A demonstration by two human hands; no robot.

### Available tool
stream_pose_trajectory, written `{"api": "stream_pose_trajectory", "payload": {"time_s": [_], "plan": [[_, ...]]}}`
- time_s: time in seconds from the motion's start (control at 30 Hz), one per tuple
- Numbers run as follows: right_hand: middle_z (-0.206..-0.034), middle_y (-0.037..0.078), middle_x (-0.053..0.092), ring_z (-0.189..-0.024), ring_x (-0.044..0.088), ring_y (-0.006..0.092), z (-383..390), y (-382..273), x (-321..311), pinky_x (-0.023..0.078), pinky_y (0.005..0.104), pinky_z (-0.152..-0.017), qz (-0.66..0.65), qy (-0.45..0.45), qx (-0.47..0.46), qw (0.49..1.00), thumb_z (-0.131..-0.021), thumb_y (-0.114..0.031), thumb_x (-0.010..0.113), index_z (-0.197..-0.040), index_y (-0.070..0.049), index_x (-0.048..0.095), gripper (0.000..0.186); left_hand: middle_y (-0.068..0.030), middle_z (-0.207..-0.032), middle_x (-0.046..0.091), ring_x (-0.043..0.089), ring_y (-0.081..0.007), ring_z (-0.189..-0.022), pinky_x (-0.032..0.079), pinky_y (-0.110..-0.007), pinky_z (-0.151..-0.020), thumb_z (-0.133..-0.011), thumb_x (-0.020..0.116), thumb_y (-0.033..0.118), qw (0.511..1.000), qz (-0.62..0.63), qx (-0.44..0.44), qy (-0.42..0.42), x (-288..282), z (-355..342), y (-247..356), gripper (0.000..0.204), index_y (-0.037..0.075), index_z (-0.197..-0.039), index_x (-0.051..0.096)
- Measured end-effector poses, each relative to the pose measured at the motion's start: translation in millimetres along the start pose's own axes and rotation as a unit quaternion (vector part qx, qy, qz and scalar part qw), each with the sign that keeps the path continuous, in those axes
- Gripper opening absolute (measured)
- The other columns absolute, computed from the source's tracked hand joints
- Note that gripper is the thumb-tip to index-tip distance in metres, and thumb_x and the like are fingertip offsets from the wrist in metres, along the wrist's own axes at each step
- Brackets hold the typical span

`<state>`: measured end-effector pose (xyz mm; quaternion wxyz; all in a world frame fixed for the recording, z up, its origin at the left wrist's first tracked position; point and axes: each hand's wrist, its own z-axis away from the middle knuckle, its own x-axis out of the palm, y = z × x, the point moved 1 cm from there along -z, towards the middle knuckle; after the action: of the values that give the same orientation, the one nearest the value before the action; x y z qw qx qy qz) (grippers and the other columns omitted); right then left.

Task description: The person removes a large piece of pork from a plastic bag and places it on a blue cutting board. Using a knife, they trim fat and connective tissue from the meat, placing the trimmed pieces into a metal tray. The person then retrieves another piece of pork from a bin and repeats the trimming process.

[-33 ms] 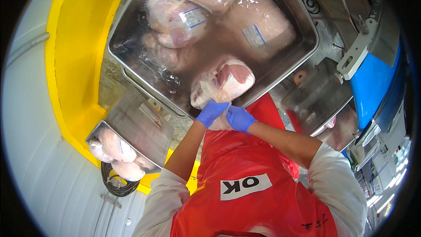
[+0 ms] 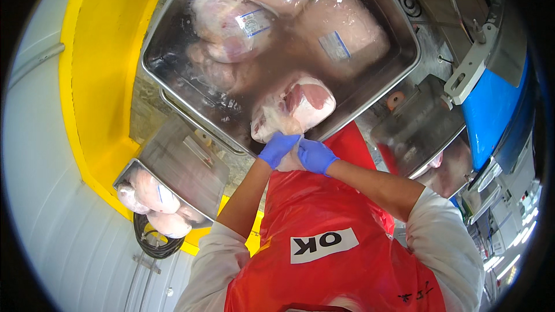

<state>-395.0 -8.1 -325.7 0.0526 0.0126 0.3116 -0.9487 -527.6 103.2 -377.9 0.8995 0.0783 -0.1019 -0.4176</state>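
A piece of pale meat with a red cut face [image 2: 309,101] sits at the near side of a large steel tub [image 2: 404,63], with a thin, whitish plastic bag [image 2: 289,163] gathered at its lower end. My left hand [image 2: 278,149], in a blue glove, is closed on the gathered bag just below the meat. My right hand [image 2: 314,156], also blue-gloved, grips the same bag beside it; the fingertips of both are partly hidden. Several bagged meat pieces with labels [image 2: 231,23] lie in murky water behind. My red apron [image 2: 312,277] is below my hands.
At lower left stands a steel bin [image 2: 185,144] holding bagged meat [image 2: 153,190], above a coiled black hose [image 2: 156,245]. A yellow barrier [image 2: 92,81] runs along the white wall [image 2: 40,150]. Another steel bin [image 2: 416,127] and blue equipment [image 2: 497,110] are on the right.
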Motion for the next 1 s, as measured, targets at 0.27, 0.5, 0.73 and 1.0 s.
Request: {"api": "stream_pose_trajectory", "payload": {"time_s": [0.27,0.5,0.73,1.0], "plan": [[-0.117,0.029,0.071,-0.101,0.069,0.0516,2.9,-12.4,-22.0,0.055,0.0579,-0.090,0.042,-0.011,-0.070,0.997,-0.107,-0.032,0.050,-0.116,-0.002,0.069,0.037,-0.0089,-0.106,0.073,0.071,-0.0202,-0.088,0.060,-0.037,-0.080,-0.101,0.067,0.016,0.943,0.332,-0.034,0.018,-8.0,-11.9,-27.0,0.025,0.000,-0.120,0.072],[-0.112,0.021,0.069,-0.099,0.067,0.0421,-27.2,-19.0,-57.1,0.055,0.0496,-0.090,0.166,0.093,-0.276,0.942,-0.097,-0.023,0.063,-0.103,-0.007,0.075,0.021,-0.0137,-0.111,0.076,0.073,-0.0257,-0.097,0.058,-0.040,-0.081,-0.095,0.072,0.018,0.976,0.032,0.151,0.155,-3.0,30.3,-29.9,0.035,-0.006,-0.121,0.071],[-0.108,0.016,0.073,-0.104,0.070,0.0374,-120.7,-46.5,-42.0,0.055,0.0490,-0.090,0.367,-0.044,-0.492,0.788,-0.089,-0.022,0.068,-0.099,-0.011,0.078,0.018,-0.0152,-0.109,0.076,0.073,-0.0258,-0.102,0.058,-0.042,-0.084,-0.090,0.077,0.018,0.947,-0.113,0.201,0.226,-14.3,69.9,-24.8,0.040,-0.005,-0.122,0.071],[-0.104,0.022,0.075,-0.102,0.072,0.0433,-165.1,-31.2,-49.3,0.056,0.0516,-0.092,0.171,-0.071,-0.286,0.940,-0.091,-0.024,0.068,-0.108,-0.009,0.078,0.025,-0.0205,-0.124,0.072,0.072,-0.0276,-0.111,0.058,-0.042,-0.087,-0.090,0.081,0.032,0.973,-0.063,0.176,0.138,-69.6,45.2,25.8,0.063,-0.007,-0.136,0.062]]}}
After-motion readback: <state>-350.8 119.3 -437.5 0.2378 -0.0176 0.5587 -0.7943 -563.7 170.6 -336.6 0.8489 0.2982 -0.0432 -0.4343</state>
